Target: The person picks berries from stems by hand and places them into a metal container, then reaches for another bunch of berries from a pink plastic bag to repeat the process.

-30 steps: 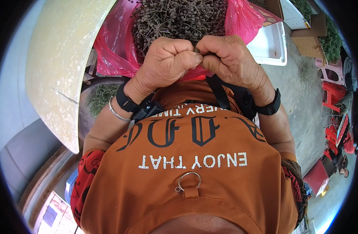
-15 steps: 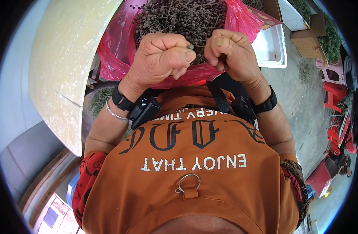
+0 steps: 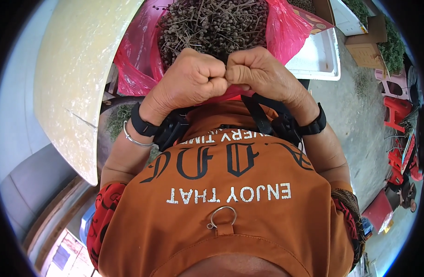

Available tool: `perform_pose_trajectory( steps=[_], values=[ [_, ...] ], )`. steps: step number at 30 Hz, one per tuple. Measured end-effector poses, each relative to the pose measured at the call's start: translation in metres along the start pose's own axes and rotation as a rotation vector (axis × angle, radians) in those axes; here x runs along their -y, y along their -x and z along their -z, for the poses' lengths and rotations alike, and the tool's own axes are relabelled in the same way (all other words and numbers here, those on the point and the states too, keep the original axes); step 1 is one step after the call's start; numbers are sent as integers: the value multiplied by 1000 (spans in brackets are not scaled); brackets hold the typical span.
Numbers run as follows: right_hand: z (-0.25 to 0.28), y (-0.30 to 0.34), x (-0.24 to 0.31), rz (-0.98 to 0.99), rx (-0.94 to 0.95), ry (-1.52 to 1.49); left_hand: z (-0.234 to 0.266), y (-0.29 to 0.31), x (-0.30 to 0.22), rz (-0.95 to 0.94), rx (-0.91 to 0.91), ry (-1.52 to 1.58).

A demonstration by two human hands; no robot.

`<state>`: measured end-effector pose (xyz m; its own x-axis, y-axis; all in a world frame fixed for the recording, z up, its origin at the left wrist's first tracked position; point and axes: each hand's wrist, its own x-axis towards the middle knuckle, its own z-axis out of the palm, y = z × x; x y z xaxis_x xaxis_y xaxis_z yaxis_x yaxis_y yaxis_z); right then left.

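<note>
My left hand (image 3: pixel 191 77) and my right hand (image 3: pixel 260 74) are both curled closed, knuckles up. They meet at thumbs and forefingers, over the near edge of a pink plastic bag (image 3: pixel 288 32). Whatever lies between the fingertips is hidden. Just beyond the hands, the open bag holds a heap of dried brown stalks with small round seed pods (image 3: pixel 212 27).
To the left stands a large pale yellow curved panel (image 3: pixel 78 78). At the right are a white foam box (image 3: pixel 329 55), a cardboard box (image 3: pixel 366 51) beside green plant matter (image 3: pixel 393 48), and red plastic stools (image 3: pixel 396 113) on the concrete floor (image 3: pixel 332 99).
My hands have come together from a small gap and lowered slightly toward my body. A small round pod showed at my left thumb before; it is out of sight now.
</note>
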<state>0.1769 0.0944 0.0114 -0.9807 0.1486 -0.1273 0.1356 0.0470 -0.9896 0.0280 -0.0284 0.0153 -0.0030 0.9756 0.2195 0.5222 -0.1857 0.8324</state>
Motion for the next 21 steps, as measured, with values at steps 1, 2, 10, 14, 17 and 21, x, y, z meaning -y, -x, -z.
perform_pose_trajectory(
  steps=[1, 2, 10, 14, 17, 21],
  values=[
    [-1, 2, 1, -70, 49, -128, -1, 1, 2, -33, 29, 22],
    [-2, 4, 2, -68, 50, -125, -1, 2, 2, -67, 59, 44],
    [-3, 16, 6, -48, 80, -538, -1, -4, -12, -314, -96, 55],
    [6, 16, 10, -26, -69, -691, 5, -10, -16, -347, -91, -108],
    [31, 8, 9, 102, -315, -549, 6, -4, -7, -337, 26, -151],
    [54, -2, -3, 190, -333, -440, -2, 9, 6, -298, 243, -82]
  ],
)
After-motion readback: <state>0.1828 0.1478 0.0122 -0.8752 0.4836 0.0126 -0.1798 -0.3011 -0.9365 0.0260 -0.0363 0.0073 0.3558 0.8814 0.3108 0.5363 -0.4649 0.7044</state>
